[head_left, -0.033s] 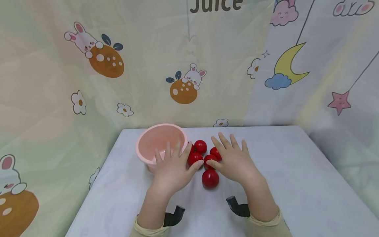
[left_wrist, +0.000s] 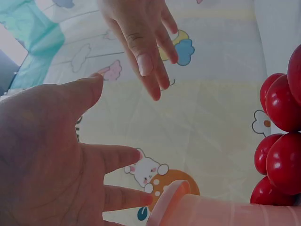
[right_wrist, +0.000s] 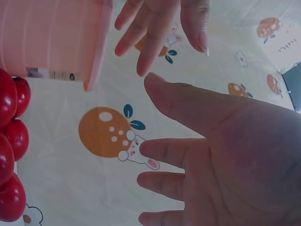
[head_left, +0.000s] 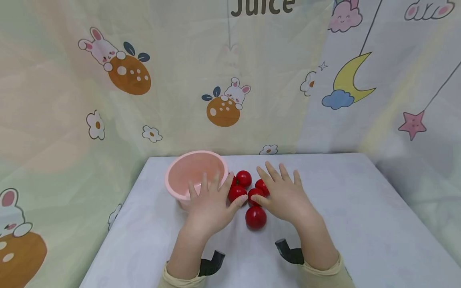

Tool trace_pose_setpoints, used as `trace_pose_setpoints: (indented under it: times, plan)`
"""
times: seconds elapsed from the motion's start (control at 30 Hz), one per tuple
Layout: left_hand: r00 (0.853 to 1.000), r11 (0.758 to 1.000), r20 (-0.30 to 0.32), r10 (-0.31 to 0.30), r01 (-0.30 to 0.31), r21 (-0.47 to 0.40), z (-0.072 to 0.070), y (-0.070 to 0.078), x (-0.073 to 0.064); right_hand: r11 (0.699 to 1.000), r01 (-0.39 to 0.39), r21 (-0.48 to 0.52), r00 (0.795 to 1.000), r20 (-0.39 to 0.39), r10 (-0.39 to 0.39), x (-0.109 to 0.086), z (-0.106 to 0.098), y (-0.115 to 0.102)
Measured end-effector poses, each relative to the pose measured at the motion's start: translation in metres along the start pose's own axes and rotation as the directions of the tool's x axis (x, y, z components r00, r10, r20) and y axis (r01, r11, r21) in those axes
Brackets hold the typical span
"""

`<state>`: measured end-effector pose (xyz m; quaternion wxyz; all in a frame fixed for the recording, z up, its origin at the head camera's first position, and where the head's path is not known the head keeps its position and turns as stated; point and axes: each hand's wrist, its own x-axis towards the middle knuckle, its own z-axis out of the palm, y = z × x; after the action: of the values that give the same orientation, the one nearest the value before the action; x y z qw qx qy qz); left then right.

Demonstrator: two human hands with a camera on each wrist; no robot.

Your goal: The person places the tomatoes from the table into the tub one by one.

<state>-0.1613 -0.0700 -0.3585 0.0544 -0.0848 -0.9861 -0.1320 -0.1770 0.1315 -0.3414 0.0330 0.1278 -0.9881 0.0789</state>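
My left hand (head_left: 210, 206) is raised with its fingers spread, in front of a pink tub (head_left: 173, 182) whose near rim it partly covers in the head view. My right hand (head_left: 286, 196), fingers likewise spread, hovers at the right of several shiny red tomatoes (head_left: 256, 218) and hides part of one. Neither hand holds anything. In the left wrist view, the palm of the left hand (left_wrist: 51, 146) is apart from the tomatoes (left_wrist: 284, 162) and the tub (left_wrist: 225, 212). The right wrist view shows the right hand (right_wrist: 249, 146) also clear of the tomatoes (right_wrist: 10, 197).
A white table (head_left: 360, 224) bears the tub and the tomatoes, which cluster close against the tub's right side. Behind it hangs a cloth (head_left: 173, 80) printed with rabbits, oranges and flowers. A black curved piece (head_left: 212, 263) sticks out at each wrist by the sleeve.
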Motion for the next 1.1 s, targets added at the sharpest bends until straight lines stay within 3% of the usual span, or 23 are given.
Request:
trace_pose_setpoints:
  times: [0.2,0.3,0.37,0.47,0.57,0.67,0.77,0.87,0.97,1.1]
  plan:
    - [1.0,0.998,-0.002,-0.003,0.003,-0.056,-0.003,-0.005,0.003,1.0,0.018,0.006,0.999,0.028,-0.018,0.001,-0.001,0.004]
    - [0.999,0.99,-0.035,-0.028,0.023,-0.14,-0.01,-0.019,0.007,0.999,0.033,0.043,0.999,0.032,-0.034,0.003,-0.001,0.013]
    - [0.994,0.979,-0.095,-0.056,0.036,-0.199,-0.016,-0.035,0.011,0.992,0.042,0.117,0.998,0.039,-0.047,0.008,-0.001,0.022]
    - [0.971,0.953,-0.199,-0.134,0.07,-0.295,-0.021,-0.064,0.019,0.955,0.043,0.293,0.997,0.048,-0.06,0.021,0.005,0.041]
    - [0.931,0.901,-0.264,-0.254,0.128,-0.415,-0.019,-0.094,0.027,0.896,-0.003,0.445,0.999,0.047,-0.02,0.038,0.019,0.062]
    - [0.893,0.798,-0.239,-0.381,0.188,-0.573,-0.012,-0.118,0.033,0.84,-0.058,0.539,0.998,0.035,0.046,0.054,0.04,0.082]
    - [0.854,0.663,-0.182,-0.487,0.226,-0.714,-0.005,-0.133,0.036,0.765,-0.111,0.634,0.994,0.06,0.094,0.065,0.062,0.096]
    - [0.822,0.518,-0.132,-0.554,0.216,-0.828,0.003,-0.14,0.04,0.671,-0.152,0.726,0.988,0.115,0.1,0.072,0.084,0.107]
    - [0.813,0.361,-0.078,-0.577,0.168,-0.917,0.013,-0.143,0.045,0.593,-0.18,0.785,0.983,0.163,0.082,0.076,0.106,0.115]
    - [0.841,0.148,-0.049,-0.54,0.038,-0.988,0.028,-0.148,0.05,0.523,-0.184,0.832,0.98,0.196,0.034,0.078,0.127,0.121]
